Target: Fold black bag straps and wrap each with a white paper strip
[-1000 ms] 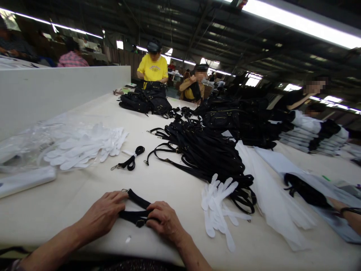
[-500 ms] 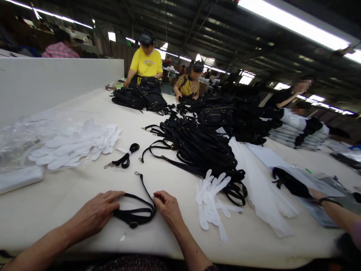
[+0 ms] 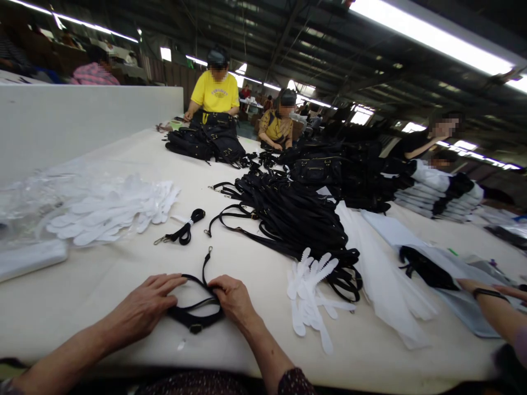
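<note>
A black strap (image 3: 196, 314) with a metal buckle lies looped on the table between my hands, its hooked end pointing away from me. My left hand (image 3: 150, 300) is closed on the left bend of the loops. On the other side, my right hand (image 3: 233, 299) pinches the strap's right bend, thumb and fingers together. Beyond them sits a bundled black strap (image 3: 186, 229) with a white band round it and a metal clip at one end. White toothed strips (image 3: 307, 296) lie to the right of my right hand.
A large heap of black straps (image 3: 280, 214) spreads ahead. White strips in clear plastic (image 3: 119, 211) lie at left. Black bags (image 3: 214, 137) stand before a person in yellow (image 3: 216, 93). A co-worker's hand (image 3: 477, 288) at right touches a black item on a plastic bag.
My right hand has moved left and closed on the strap, drawing the loops narrower. The strap's hooked end has swung to the right. At right, the co-worker's second hand has come into view.
</note>
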The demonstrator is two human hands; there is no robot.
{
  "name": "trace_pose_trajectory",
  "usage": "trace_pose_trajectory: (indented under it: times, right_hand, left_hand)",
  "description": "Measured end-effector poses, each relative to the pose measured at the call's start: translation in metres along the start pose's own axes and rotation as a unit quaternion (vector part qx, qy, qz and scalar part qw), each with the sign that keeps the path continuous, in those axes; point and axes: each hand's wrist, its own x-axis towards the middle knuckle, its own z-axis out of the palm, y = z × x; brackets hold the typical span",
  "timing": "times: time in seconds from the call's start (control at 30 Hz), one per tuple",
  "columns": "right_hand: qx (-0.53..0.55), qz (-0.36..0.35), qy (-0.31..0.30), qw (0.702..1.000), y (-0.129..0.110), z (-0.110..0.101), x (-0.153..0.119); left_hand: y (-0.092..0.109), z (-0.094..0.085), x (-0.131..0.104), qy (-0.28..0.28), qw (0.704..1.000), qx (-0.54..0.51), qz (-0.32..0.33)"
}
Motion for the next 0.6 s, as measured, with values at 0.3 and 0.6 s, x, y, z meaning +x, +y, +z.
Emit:
trace_pose_trajectory:
  times: [0.3,0.6]
  right_hand:
    - [-0.099,0.012,-0.03,0.995,-0.035,0.004,-0.007]
    - [-0.223,-0.055,-0.014,0.973,-0.046,0.037,-0.018]
  left_hand:
    - [-0.004,0.008,0.0,-0.022,1.0,0.009,0.002]
    - [-0.002,0.007,-0.002,-0.019,0.999,-0.033,-0.032]
